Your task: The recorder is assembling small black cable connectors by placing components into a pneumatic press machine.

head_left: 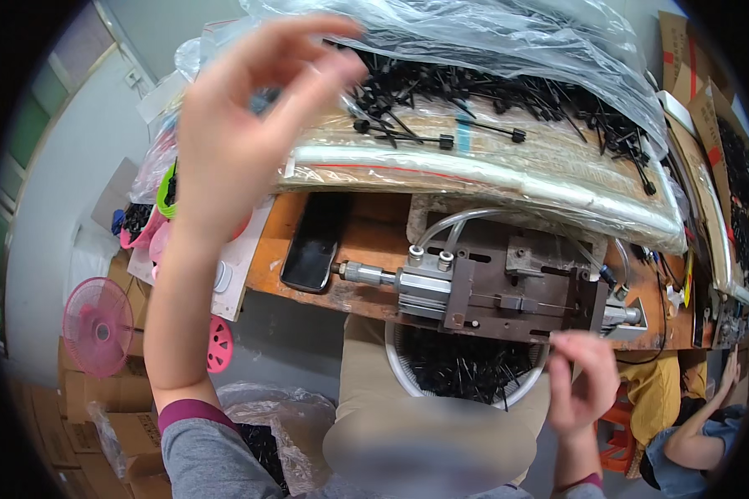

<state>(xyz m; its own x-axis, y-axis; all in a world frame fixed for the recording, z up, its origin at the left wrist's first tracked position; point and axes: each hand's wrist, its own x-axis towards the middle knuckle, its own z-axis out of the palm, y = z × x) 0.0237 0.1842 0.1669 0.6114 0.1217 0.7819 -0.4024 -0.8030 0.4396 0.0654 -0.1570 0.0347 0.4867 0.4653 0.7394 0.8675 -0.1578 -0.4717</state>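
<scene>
My left hand (245, 125) is raised over the left end of a cardboard box (516, 162) lined with clear plastic. Its thumb and fingers are apart, slightly blurred, and I see nothing between them. Black thin-stemmed parts (508, 91) with small knobbed ends are heaped in the box beyond. My right hand (587, 378) is at the front right edge of a dark metal clamping fixture (516, 324) with air cylinders. Its fingers are loosely curled, with a gap to the thumb, and no part shows in them. A small metal block (516, 303) sits mid-fixture.
A white basket (401, 374) of black parts is below the fixture, above my lap. A dark phone (312, 258) lies on the wooden bench (266, 249). Air hoses (466, 214) arch over the fixture. A pink fan (97, 326) stands left; another person (699, 437) sits right.
</scene>
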